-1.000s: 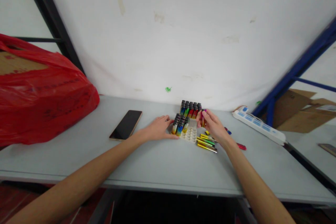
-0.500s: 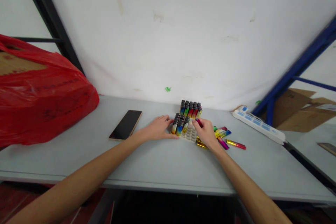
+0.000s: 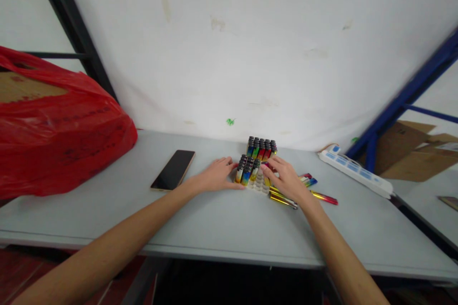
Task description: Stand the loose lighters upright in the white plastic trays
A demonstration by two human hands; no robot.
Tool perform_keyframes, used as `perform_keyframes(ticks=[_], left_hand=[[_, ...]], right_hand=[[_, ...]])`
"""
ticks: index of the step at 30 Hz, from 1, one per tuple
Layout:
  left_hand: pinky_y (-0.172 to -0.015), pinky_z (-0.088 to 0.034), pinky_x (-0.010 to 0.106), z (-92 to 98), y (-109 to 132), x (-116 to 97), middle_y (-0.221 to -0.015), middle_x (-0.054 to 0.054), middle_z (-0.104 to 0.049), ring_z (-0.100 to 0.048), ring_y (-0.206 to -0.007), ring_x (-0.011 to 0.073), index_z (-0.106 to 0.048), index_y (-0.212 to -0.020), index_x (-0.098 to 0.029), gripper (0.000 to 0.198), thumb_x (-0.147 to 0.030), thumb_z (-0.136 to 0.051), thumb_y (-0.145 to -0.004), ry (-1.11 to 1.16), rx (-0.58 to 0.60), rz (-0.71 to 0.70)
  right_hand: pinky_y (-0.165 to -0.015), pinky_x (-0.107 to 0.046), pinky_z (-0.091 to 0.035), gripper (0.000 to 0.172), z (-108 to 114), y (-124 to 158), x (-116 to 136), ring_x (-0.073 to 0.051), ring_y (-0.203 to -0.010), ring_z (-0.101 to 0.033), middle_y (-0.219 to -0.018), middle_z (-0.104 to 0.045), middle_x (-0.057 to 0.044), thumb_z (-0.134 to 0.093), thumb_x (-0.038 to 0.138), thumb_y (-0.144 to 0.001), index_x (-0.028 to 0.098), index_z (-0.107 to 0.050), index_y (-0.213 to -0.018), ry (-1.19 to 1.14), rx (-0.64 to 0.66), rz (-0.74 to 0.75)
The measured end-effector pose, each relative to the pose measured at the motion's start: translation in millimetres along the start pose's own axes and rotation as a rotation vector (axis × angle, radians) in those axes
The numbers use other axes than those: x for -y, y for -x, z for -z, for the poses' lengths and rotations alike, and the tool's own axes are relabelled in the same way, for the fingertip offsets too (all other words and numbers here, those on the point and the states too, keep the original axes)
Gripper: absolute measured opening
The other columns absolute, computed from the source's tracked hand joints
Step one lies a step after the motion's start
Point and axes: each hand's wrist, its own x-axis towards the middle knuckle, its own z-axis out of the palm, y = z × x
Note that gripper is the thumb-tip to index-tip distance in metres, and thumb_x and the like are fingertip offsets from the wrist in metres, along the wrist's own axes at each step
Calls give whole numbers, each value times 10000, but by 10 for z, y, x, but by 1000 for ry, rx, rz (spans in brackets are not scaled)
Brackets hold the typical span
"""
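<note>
A pale tray (image 3: pixel 259 187) with rows of round-ended slots stands on the table, its left part filled with upright lighters (image 3: pixel 246 170) with dark tops and shiny coloured bodies. My left hand (image 3: pixel 218 175) grips the tray's left end, thumb along the front edge and fingers at the lighters' side. Over the right part of the tray, my right hand (image 3: pixel 284 178) pinches a purple-and-yellow lighter (image 3: pixel 266 180), partly hidden by the fingers. Loose metallic lighters (image 3: pixel 282 198) lie beside and under the right hand. Behind the tray stands another block of upright lighters (image 3: pixel 261 148).
A dark-screened phone (image 3: pixel 173 170) lies left of my left hand. The red plastic bag (image 3: pixel 71 143) fills the table's left side. A white power strip (image 3: pixel 354 171) runs along the right, near cardboard boxes (image 3: pixel 406 150). The white wall (image 3: pixel 229 57) rises behind the table.
My right hand has come down and slightly forward, bringing the lighter into the tray's right part. Some loose lighters near it show differently. My left hand stays at the tray.
</note>
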Motion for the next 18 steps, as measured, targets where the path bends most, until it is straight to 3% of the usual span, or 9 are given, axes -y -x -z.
perform_keyframes(ticks=[4, 8, 13, 18], left_hand=[[-894, -472, 390, 6, 4, -4, -1123, 122, -626, -628, -996, 306, -620, -1254, -183, 799, -846, -565, -812, 3, 2, 3], [-902, -469, 388, 7, 3, -3, -1117, 124, -630, -633, -998, 309, -637, -1231, -176, 790, -838, -586, -803, -8, 16, 20], [-909, -465, 391, -19, 0, 11, -1134, 131, -628, -634, -1007, 311, -635, -1227, -165, 800, -843, -579, -805, -23, 14, 14], [-904, -469, 390, -14, 0, 11, -1138, 130, -625, -632, -1014, 308, -641, -1220, -165, 781, -830, -587, -813, -11, 14, 11]], right_hand=[[-595, -296, -351, 487, -5, 19, -1, -161, -564, -500, -625, -592, -1, -437, 568, -1040, 225, -573, -722, 21, 72, -59], [-598, -285, -386, 479, -73, 23, 39, -174, -587, -582, -690, -691, -21, -478, 600, -1013, 226, -582, -732, -93, 80, -85], [-560, -283, -319, 525, -145, -1, 31, -163, -522, -503, -586, -599, -8, -485, 659, -987, 239, -511, -674, 21, 108, -46], [-576, -289, -298, 474, -119, 9, -39, -169, -555, -501, -634, -598, -17, -480, 612, -1013, 233, -556, -740, 97, 123, -18]])
